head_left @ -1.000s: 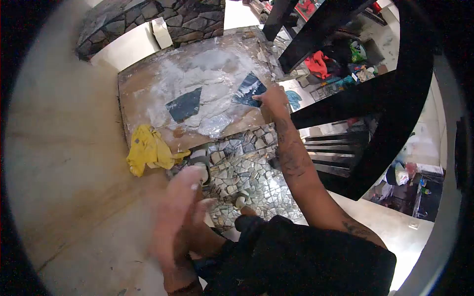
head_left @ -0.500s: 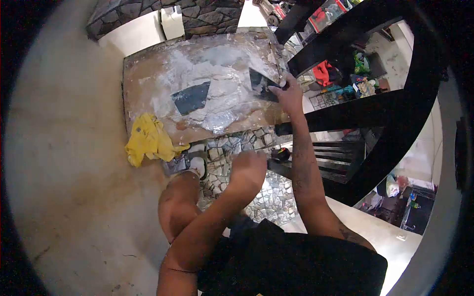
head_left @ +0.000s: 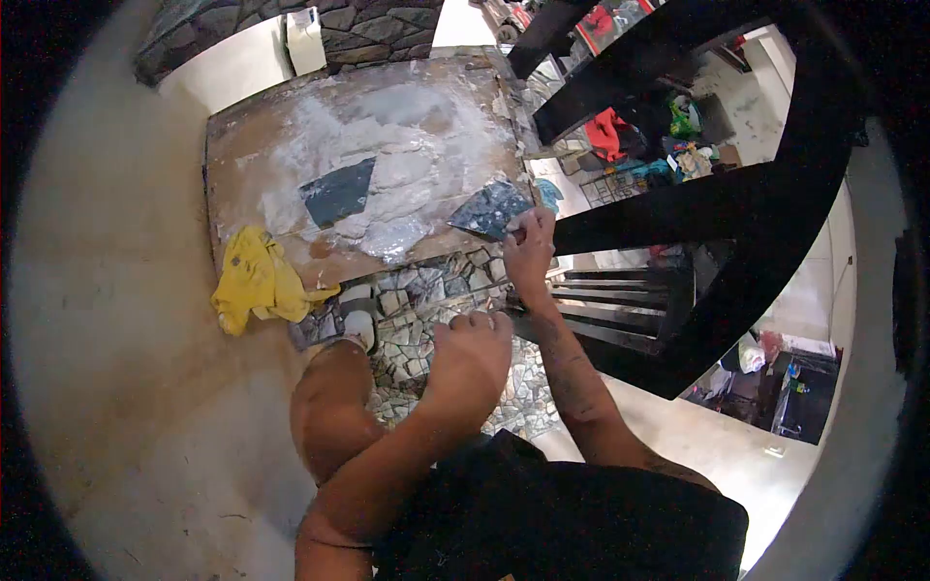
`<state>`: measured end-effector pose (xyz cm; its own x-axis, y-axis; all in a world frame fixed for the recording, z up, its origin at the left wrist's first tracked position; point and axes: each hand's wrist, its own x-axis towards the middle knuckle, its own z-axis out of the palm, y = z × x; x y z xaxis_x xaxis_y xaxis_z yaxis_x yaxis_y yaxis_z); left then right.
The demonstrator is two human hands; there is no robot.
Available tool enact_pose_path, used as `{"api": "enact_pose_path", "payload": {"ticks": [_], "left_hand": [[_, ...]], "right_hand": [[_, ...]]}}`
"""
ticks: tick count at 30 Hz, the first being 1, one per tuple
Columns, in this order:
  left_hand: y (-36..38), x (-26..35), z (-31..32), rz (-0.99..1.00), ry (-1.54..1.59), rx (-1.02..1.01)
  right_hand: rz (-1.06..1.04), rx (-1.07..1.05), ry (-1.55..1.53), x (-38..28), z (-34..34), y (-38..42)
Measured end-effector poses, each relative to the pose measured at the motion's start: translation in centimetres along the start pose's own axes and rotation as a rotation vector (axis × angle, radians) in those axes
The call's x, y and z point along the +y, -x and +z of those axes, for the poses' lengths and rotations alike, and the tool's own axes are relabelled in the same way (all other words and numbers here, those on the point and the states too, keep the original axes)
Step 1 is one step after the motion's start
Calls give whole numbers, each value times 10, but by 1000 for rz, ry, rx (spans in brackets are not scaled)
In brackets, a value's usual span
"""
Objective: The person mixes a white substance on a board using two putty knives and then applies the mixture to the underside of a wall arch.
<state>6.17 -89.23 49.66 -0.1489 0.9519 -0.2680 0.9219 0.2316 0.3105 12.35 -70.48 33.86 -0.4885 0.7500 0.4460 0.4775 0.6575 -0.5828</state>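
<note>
My right hand (head_left: 530, 247) pinches the lower right corner of a dark flat piece (head_left: 484, 208) smeared with white, at the right front edge of the wooden board (head_left: 232, 184). A second dark flat piece (head_left: 338, 193), cleaner and four-sided, lies on the white-coated middle of the board. Nearer my body my left hand (head_left: 472, 363) hovers above the stone-patterned floor, its back to me and its fingers curled. The inside of that hand is hidden.
A yellow cloth (head_left: 257, 281) hangs at the board's near left corner, beside my foot (head_left: 358, 324). Black wooden slats (head_left: 620, 300) and beams stand on the right. A stone-faced ledge (head_left: 378, 39) runs behind the board. Clothes and other items lie beyond the beams.
My right hand has drawn the white-smeared piece toward me, and more of its surface shows. My left hand has shifted slightly down and left. The whole view has moved a little.
</note>
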Motion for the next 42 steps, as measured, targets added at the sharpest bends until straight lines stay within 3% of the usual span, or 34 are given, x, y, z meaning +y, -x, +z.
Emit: {"api": "enact_pose_path", "payload": {"ticks": [3, 5, 7, 10, 13, 14, 16, 17, 18, 19, 21, 22, 24, 27, 31, 32, 33, 36, 39, 41, 42], "left_hand": [[3, -6, -6, 19, 1, 28], [3, -11, -9, 40, 24, 53], [2, -12, -6, 63, 52, 109], [-3, -15, 1, 138, 106, 233], [-6, -13, 6, 178, 123, 305], [-12, -10, 3, 95, 184, 131], [-10, -16, -2, 189, 197, 209], [-7, -25, -5, 215, 199, 246], [-9, -40, -23, 101, 280, 95], [-6, -76, -30, 167, 268, 202], [15, -127, -59, -26, 444, 367], [21, -138, -80, -290, 638, 443], [28, -175, -73, -696, 348, 522], [29, -231, -21, -715, 318, 299], [33, -262, 53, -485, -5, 252], [38, -264, 55, -476, -2, 274], [43, -267, 55, -467, 3, 293], [53, -274, 53, -456, 23, 343], [77, -268, 33, -487, 109, 621], [98, -238, -12, -645, 95, 441], [108, -237, -19, -680, 311, 450]], "right_hand": [[220, 202, -307, 12, 14, 6], [612, 206, -715, 20, 14, 5], [820, 320, -1082, 24, 11, 4], [1023, 123, -1359, 31, 5, 0], [973, -125, -1077, 11, 4, -15], [931, -158, -950, 18, 11, -15], [835, -234, -672, 28, 21, -14], [773, -263, -565, 29, 18, -17], [707, -273, -519, 26, 12, -22], [668, -270, -542, 20, 5, -29], [767, -187, -1016, -13, -18, -40], [762, -201, -1010, -22, -27, -44], [849, -275, -893, 6, -34, -38], [718, -208, -986, -7, -38, -39], [785, -265, -1072, -25, -54, -37], [693, -351, -784, -22, -59, -38], [649, -345, -931, -21, -62, -32], [747, -393, -880, -15, -68, -26], [689, -364, -900, -21, -84, -20], [571, -333, -919, -40, -92, -16], [618, -382, -837, -45, -98, -17]]}}
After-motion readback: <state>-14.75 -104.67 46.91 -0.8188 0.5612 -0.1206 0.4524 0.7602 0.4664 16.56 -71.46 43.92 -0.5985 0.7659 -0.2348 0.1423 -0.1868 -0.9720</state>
